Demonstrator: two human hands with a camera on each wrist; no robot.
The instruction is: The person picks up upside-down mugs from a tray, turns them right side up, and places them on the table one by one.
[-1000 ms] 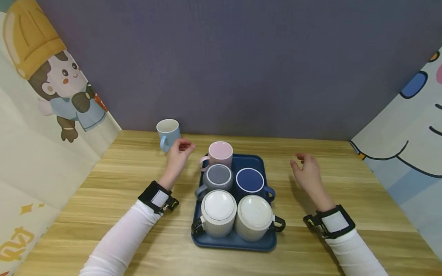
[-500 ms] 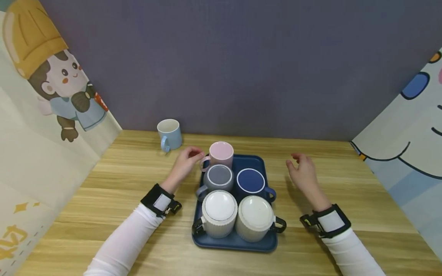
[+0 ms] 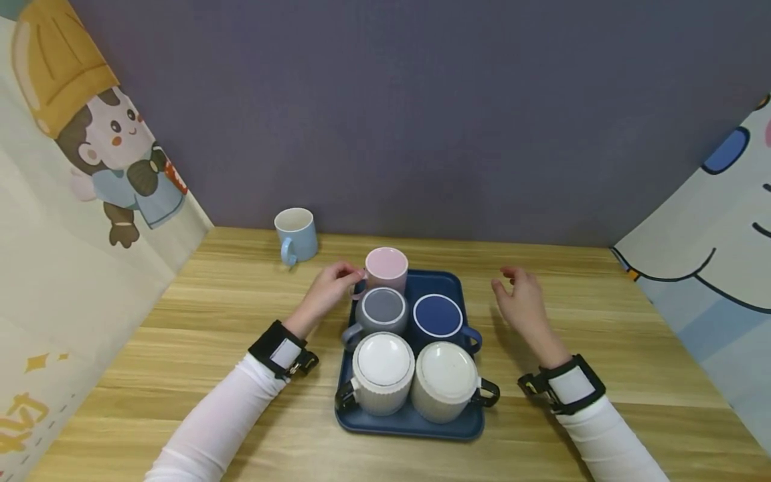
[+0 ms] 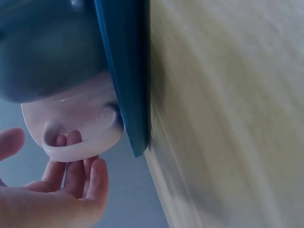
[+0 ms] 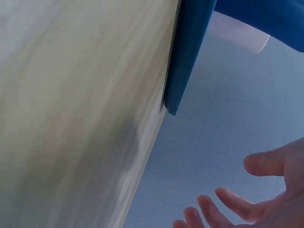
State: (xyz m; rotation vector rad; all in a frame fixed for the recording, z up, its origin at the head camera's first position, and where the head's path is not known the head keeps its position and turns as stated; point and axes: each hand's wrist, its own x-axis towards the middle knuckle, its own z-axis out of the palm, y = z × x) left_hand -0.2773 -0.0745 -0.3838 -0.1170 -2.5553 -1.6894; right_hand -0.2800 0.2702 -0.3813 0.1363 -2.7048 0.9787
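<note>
My left hand (image 3: 331, 289) is at the handle of an upside-down pink mug (image 3: 386, 266) at the tray's back left. In the left wrist view, fingertips (image 4: 73, 137) show through the loop of the pink handle (image 4: 78, 151), while the thumb (image 4: 10, 143) stays apart from it. My right hand (image 3: 521, 301) hovers right of the tray, holding nothing, its fingers loosely bent. On the dark blue tray (image 3: 434, 428) also stand an upside-down grey mug (image 3: 383, 306), a navy mug (image 3: 437, 316) and two ribbed off-white mugs (image 3: 383, 375) with black handles.
A light blue mug (image 3: 297, 235) stands upright on the wooden table (image 3: 199, 314), behind and left of the tray. A dark grey wall (image 3: 421, 134) closes off the back. Printed cartoon sheets hang at both sides.
My left hand has moved right and nearer, from beside the light blue mug to the pink mug's handle. My right hand has drifted slightly left towards the tray. The mugs stay in place.
</note>
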